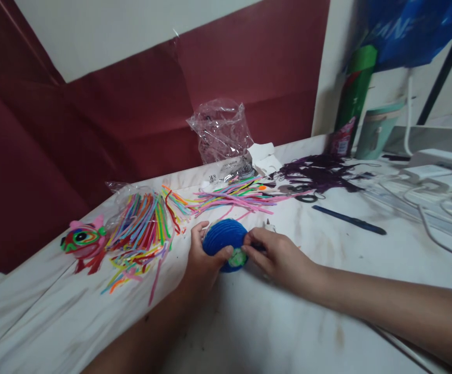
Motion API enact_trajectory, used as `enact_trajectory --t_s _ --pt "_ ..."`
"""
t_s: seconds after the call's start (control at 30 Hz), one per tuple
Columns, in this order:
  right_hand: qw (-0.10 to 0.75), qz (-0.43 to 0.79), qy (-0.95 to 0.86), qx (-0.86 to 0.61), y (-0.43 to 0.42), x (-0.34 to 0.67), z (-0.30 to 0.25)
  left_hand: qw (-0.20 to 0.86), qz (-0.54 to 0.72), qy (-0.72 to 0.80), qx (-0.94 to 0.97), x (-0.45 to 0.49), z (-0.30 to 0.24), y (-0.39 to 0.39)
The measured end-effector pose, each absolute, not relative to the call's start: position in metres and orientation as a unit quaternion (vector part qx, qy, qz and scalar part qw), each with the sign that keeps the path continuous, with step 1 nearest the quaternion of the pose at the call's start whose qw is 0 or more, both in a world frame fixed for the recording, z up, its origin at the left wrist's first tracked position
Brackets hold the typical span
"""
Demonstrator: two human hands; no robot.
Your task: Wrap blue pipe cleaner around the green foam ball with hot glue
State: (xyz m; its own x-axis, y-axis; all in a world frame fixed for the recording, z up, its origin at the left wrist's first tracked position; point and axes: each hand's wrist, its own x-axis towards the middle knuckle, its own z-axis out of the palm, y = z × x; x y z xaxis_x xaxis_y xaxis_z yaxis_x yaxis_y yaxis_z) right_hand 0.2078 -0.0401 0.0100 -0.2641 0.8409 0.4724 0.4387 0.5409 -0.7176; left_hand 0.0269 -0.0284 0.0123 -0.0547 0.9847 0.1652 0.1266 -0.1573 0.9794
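Observation:
My left hand (201,259) wraps around a blue coiled pipe-cleaner ball (223,237) on the white table (249,322), thumb and fingers closed on its left and lower side. A green and white patch (236,257) shows on the ball's front. My right hand (274,254) pinches at that patch from the right, fingertips pressed to the ball. Just left lies a spread of colourful pipe cleaners (142,228), and another bundle (235,195) lies behind the ball.
A red and green pipe-cleaner fish figure (83,241) sits at the table's left edge. A clear plastic bag (221,132), purple threads (319,174), a dark pen (348,219), scissors (301,195), a green can (352,98) and white chargers with cables (436,174) lie behind and right.

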Motion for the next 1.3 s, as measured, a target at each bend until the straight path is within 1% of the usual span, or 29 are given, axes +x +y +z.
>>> enact_trajectory --t_s 0.4,0.73,0.93,1.3 --pt "0.44 0.256 -0.744 -0.432 -0.038 0.205 0.01 0.395 0.53 0.51 0.551 0.025 0.014 -0.027" --pt "0.449 0.248 -0.74 -0.434 -0.035 0.209 0.015 0.383 0.536 0.497 0.565 0.026 0.014 -0.029" --pt "0.446 0.232 -0.75 -0.43 -0.037 0.209 0.016 0.381 0.501 0.534 0.565 0.027 0.023 -0.028" --pt "0.447 0.222 -0.754 -0.427 -0.036 0.209 0.013 0.429 0.509 0.521 0.535 0.024 0.018 -0.025"
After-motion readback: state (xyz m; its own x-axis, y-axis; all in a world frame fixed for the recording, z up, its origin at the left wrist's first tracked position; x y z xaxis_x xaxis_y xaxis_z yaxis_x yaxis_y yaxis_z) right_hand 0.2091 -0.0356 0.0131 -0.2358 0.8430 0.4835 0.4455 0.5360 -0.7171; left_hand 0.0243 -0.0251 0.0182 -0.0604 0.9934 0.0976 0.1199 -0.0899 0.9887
